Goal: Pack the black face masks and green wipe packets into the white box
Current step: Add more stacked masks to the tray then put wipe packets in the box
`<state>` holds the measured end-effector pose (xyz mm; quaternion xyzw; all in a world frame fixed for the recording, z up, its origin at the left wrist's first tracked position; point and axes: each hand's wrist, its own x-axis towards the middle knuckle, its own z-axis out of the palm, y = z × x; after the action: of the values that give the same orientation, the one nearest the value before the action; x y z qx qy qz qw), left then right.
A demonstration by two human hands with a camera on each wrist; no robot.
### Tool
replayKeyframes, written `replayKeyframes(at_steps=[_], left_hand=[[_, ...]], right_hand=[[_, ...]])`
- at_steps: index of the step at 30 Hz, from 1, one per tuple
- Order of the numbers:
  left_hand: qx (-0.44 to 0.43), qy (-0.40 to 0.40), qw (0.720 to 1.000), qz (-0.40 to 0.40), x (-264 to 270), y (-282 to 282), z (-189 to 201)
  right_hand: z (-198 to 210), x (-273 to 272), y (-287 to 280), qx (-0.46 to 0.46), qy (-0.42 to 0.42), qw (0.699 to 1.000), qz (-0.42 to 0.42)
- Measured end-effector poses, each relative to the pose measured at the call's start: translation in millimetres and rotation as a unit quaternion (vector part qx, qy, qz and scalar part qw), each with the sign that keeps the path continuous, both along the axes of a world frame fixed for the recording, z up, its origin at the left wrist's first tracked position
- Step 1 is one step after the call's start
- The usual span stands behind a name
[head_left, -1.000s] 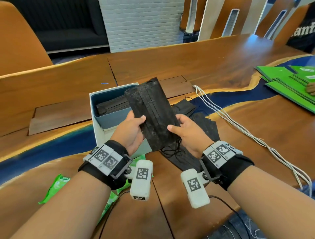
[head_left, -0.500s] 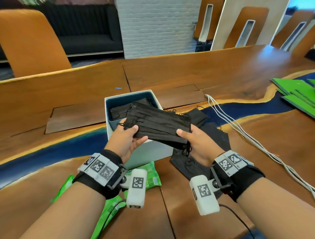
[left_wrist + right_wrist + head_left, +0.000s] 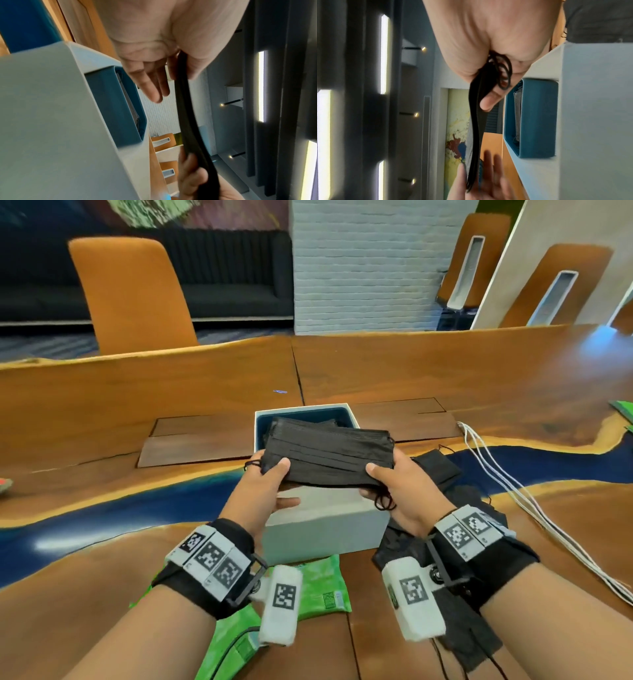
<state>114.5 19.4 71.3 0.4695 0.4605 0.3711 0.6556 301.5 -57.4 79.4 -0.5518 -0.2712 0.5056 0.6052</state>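
Note:
A stack of black face masks (image 3: 329, 455) is held flat and level just above the open white box (image 3: 325, 525), which has a blue lining. My left hand (image 3: 274, 474) pinches its left end, thumb on top. My right hand (image 3: 376, 477) pinches the right end, ear loops dangling by the palm. In the wrist views the stack (image 3: 187, 121) (image 3: 476, 128) shows edge-on beside the box (image 3: 51, 121) (image 3: 590, 108). More black masks (image 3: 305, 422) lie inside the box. Green wipe packets (image 3: 322, 587) lie in front of the box, under my left wrist.
Loose black masks (image 3: 440, 465) are spread on the table to the right of the box and under my right wrist. White cables (image 3: 513, 491) run along the right side. Green folders (image 3: 621, 409) show at the far right edge. An orange chair (image 3: 130, 296) stands behind the table.
The mask stack has turned from standing on end to lying flat, and both hands have carried it over the box opening. My view has tilted upward.

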Motion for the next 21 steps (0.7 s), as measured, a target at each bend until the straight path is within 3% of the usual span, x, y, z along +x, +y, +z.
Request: replayKeyframes(at_steps=[4, 11, 17, 21], left_hand=[[0.055, 0.118, 0.991, -0.027, -15.4, 19.7, -12.8], [-0.021, 0.237, 0.970, -0.044, -28.2, 37.6, -63.9], [-0.075, 0.189, 0.978, -0.050, -23.8, 47.6, -130.8], [-0.054, 0.133, 0.989, -0.042, -22.1, 37.3, -116.7]], right_hand=[[4.7, 15.7, 19.9, -0.008, 0.031, 0.999, -0.027], [8.5, 44.4, 66.6, -0.072, 0.030, 0.997, -0.008], [4.7, 43.7, 123.3, -0.126, -0.007, 0.991, 0.037], [-0.9, 37.7, 157.5, -0.197, -0.054, 0.976, 0.071]])
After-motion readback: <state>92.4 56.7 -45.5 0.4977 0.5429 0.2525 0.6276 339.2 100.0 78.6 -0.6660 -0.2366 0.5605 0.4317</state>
